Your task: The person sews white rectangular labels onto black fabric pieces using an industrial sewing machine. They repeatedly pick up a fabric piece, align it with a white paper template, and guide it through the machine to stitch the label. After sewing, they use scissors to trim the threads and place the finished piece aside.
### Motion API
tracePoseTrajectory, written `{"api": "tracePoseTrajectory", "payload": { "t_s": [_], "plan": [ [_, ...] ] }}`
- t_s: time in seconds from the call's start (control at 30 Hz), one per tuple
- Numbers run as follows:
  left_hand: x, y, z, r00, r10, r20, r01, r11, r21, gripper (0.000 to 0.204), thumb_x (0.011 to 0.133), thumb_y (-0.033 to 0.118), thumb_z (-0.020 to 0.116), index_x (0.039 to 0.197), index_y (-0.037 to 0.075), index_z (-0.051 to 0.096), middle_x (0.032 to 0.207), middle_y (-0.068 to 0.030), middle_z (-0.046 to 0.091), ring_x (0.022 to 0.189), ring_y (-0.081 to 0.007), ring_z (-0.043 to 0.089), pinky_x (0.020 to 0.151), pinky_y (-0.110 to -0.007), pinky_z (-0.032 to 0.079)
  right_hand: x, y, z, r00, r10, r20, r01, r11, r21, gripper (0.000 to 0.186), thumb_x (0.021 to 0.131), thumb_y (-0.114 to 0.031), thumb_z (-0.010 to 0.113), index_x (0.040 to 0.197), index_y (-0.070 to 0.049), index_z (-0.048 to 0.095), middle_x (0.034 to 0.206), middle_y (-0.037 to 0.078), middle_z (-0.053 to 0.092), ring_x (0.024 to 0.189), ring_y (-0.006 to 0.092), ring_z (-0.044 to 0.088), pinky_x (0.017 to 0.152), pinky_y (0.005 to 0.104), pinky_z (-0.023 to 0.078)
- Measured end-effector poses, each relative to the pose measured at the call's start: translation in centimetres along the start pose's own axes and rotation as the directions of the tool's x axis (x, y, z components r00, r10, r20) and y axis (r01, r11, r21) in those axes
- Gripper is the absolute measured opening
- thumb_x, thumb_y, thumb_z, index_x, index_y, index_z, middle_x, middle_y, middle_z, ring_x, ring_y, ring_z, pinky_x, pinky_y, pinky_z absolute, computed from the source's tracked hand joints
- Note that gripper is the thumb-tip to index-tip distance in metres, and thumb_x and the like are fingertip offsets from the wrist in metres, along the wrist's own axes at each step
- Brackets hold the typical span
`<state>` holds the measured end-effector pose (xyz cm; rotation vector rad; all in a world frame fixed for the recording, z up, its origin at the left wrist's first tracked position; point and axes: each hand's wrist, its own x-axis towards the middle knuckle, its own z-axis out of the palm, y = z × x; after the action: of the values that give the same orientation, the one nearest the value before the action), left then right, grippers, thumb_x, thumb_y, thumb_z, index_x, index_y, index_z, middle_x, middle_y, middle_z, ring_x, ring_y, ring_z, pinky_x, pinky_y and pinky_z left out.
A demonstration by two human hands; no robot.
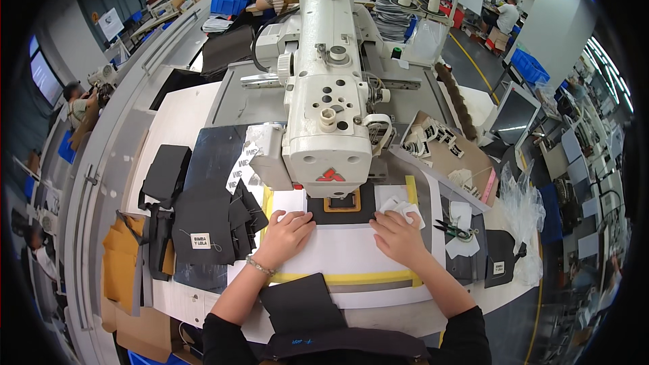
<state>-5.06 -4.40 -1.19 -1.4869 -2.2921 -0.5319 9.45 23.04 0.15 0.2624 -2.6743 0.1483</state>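
Note:
A dark fabric panel [316, 214] lies under the head of a white industrial sewing machine [328, 125], with an orange-brown frame [343, 209] pressed over it beneath the needle area. My left hand [289, 231] rests at the panel's left edge, fingers stretched out and pointing inward. At its right edge lies my right hand [399, 233], fingers spread flat beside some small white paper pieces [399, 207]. Neither hand grips anything. A white sheet [341, 250] bordered by yellow tape [343, 277] spreads below both hands.
Dark fabric pieces [209, 220] are piled on the left, one with a white label. An open cardboard box [460, 152] of labels stands right, near green-handled scissors [458, 232] and a clear plastic bag [519, 213]. Another dark panel [302, 304] lies close to me.

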Motion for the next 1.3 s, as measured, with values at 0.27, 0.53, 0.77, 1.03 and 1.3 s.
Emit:
{"api": "tracePoseTrajectory", "payload": {
  "t_s": [0.27, 0.53, 0.77, 1.03, 1.3],
  "plan": [
    [0.2, 0.6, -1.0, 0.994, -0.004, 0.106, 0.002, 1.000, 0.022, 0.026, 0.083, 0.020, 0.067, 0.107, 0.011, 0.067, 0.119, -0.0020, 0.064, 0.109, -0.0174, 0.058, 0.097, -0.043, 0.040, -7.2, 3.6, -5.1, 0.879, 0.465, -0.105, -0.474, 0.875, -0.093, 0.029, 0.075, -0.012, 0.072, 0.104, -0.015, 0.069, 0.109, -0.001, 0.064, 0.105, 0.0159, 0.058, 0.092, 0.0416, 0.030],
    [0.7, 0.9, -1.4, 0.979, -0.010, 0.203, -0.003, 0.998, 0.061, 0.029, 0.081, 0.023, 0.070, 0.107, 0.011, 0.067, 0.119, -0.0037, 0.064, 0.115, -0.0192, 0.057, 0.102, -0.046, 0.037, -11.3, 3.3, -5.6, 0.776, 0.579, -0.250, -0.598, 0.802, 0.001, 0.016, 0.076, -0.002, 0.072, 0.088, -0.012, 0.069, 0.078, 0.000, 0.065, 0.077, 0.0185, 0.060, 0.082, 0.0369, 0.036],
    [0.4, 1.2, -1.2, 0.982, -0.044, 0.181, 0.038, 0.998, 0.040, 0.027, 0.080, 0.019, 0.070, 0.105, 0.009, 0.068, 0.118, -0.0053, 0.066, 0.110, -0.0211, 0.060, 0.101, -0.047, 0.037, -10.2, 3.2, -4.9, 0.836, 0.497, -0.234, -0.510, 0.860, 0.004, 0.014, 0.076, -0.003, 0.072, 0.087, -0.011, 0.069, 0.075, 0.000, 0.062, 0.074, 0.0183, 0.060, 0.077, 0.0361, 0.038],
    [0.3, 1.1, -1.0, 0.982, -0.062, 0.180, 0.055, 0.997, 0.045, 0.026, 0.081, 0.018, 0.070, 0.105, 0.008, 0.069, 0.116, -0.0064, 0.067, 0.108, -0.0212, 0.061, 0.101, -0.048, 0.037, -5.1, 9.6, -4.3, 0.846, 0.391, -0.362, -0.438, 0.898, -0.053, 0.012, 0.078, -0.008, 0.070, 0.089, -0.012, 0.068, 0.083, 0.000, 0.065, 0.081, 0.0197, 0.060, 0.079, 0.0374, 0.037],
    [0.6, 1.2, -0.8, 0.987, -0.073, 0.141, 0.075, 0.997, -0.006, 0.023, 0.079, 0.015, 0.071, 0.101, 0.008, 0.069, 0.113, -0.0061, 0.068, 0.107, -0.0212, 0.062, 0.100, -0.048, 0.038, -1.0, 23.7, -1.6, 0.820, 0.515, -0.249, -0.565, 0.798, -0.209, 0.021, 0.078, -0.014, 0.068, 0.098, -0.012, 0.070, 0.094, 0.004, 0.066, 0.096, 0.0233, 0.061, 0.085, 0.0404, 0.038]
  ]
}}
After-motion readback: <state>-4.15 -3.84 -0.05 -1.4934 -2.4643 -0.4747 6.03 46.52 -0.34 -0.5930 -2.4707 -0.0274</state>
